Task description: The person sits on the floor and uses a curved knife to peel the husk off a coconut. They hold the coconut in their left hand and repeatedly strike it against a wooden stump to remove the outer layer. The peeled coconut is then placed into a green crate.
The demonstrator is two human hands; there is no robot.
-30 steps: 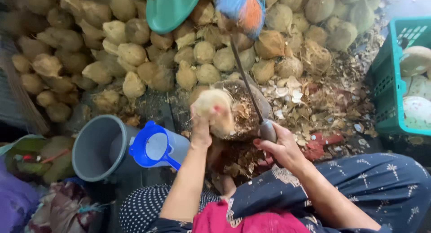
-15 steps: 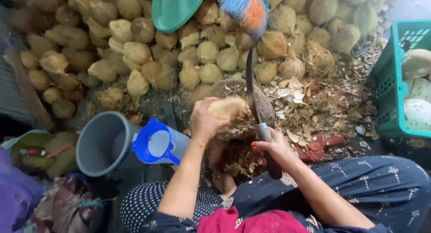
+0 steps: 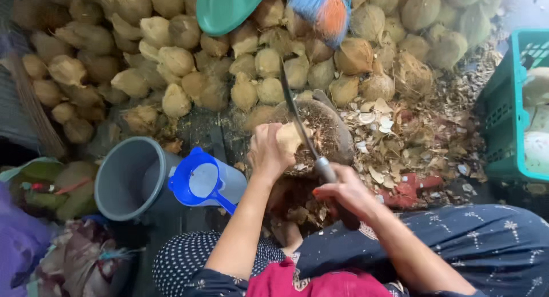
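Observation:
My left hand [image 3: 267,154] grips a pale, partly husked coconut [image 3: 289,138] and presses it on a round wooden chopping block [image 3: 331,131] strewn with husk fibre. My right hand [image 3: 343,194] is closed on the handle of a long dark cleaver [image 3: 297,114]. Its blade points away from me and lies right beside the coconut, against its right side. My legs in dark patterned cloth [image 3: 457,245] sit just below.
A big heap of brown husked coconuts [image 3: 171,62] fills the far side. A grey bucket [image 3: 128,179] and blue jug [image 3: 200,179] stand at the left. A green crate [image 3: 512,119] with peeled white coconuts is at the right. Shell chips [image 3: 412,131] litter the ground.
My left hand lowered the coconut from upright in the air onto the block. The cleaver swung from the right side over to the coconut.

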